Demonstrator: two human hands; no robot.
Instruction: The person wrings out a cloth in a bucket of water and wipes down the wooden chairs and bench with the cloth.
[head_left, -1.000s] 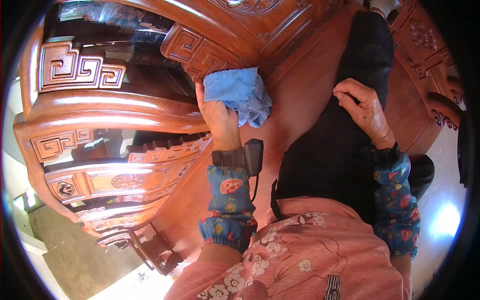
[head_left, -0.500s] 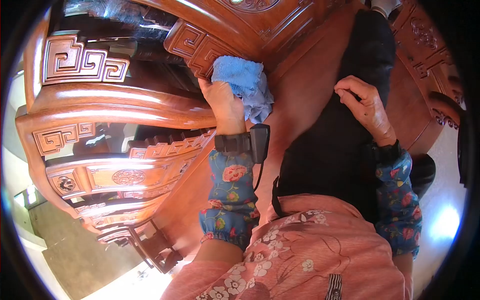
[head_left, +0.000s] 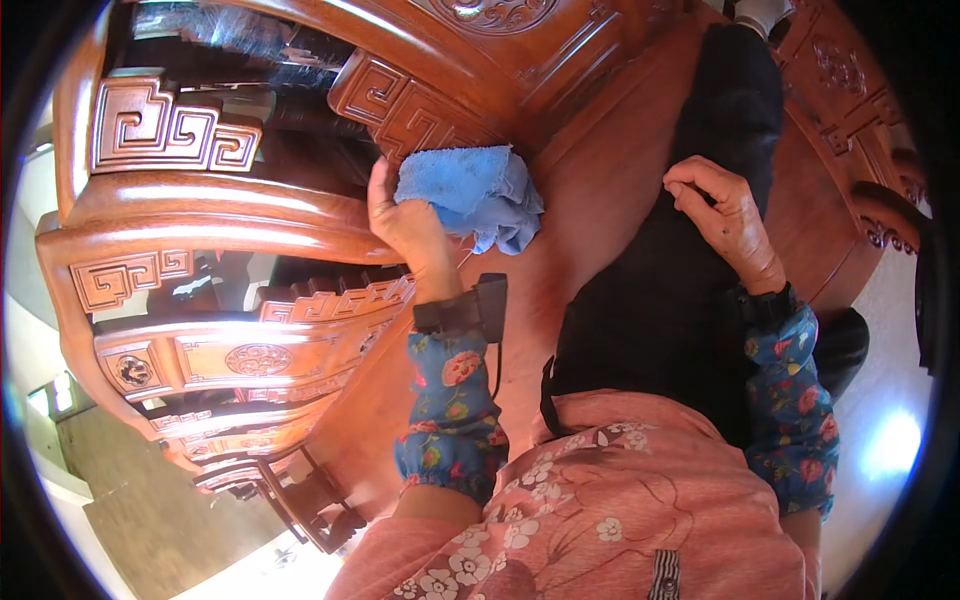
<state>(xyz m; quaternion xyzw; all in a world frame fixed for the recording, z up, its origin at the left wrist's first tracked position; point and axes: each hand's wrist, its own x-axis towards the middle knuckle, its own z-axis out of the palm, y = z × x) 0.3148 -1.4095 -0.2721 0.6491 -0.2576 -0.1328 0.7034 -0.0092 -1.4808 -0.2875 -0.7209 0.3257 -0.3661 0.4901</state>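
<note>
My left hand (head_left: pixel 412 228) is closed on a folded blue cloth (head_left: pixel 460 185), its thumb sticking up at the cloth's left edge. The cloth lies against the lower end of a carved wooden fretwork piece (head_left: pixel 400 105) of the dark-red furniture, and its loose folds hang to the right. My right hand (head_left: pixel 725 210) rests over my black trouser leg (head_left: pixel 655 300), fingers curled in toward the thumb with nothing seen in them. Both forearms wear blue floral sleeves and dark wrist straps.
A curved polished wood rail (head_left: pixel 230 215) runs left of the cloth. Below it are more carved panels (head_left: pixel 258 358). The smooth reddish wooden surface (head_left: pixel 590 195) extends under my leg. A dark wooden stool-like piece (head_left: pixel 310 500) stands at lower left.
My left hand and the blue cloth have shifted left and slightly down along the fretwork's lower end. The right hand has barely moved.
</note>
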